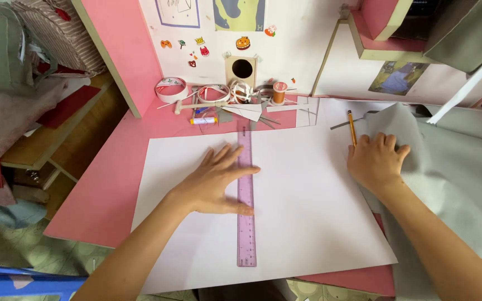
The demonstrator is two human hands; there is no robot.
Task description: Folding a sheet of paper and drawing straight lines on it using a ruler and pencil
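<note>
One pink surface [107, 184] carries a large white sheet [308, 223]. Left hand [213, 181], fingers [227, 156] spread flat, presses a purple ruler [246, 223] lying near-to-far at its fingertips. Right hand [376, 160], fingers curled, rests on grey fabric [453, 184], perhaps gripping it; pencil [351, 127] just beyond. Tape rolls [172, 88] sit farthest.

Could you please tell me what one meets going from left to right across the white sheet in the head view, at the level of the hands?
Pink desk → white sheet → left hand → purple ruler → right hand → grey fabric.
</note>
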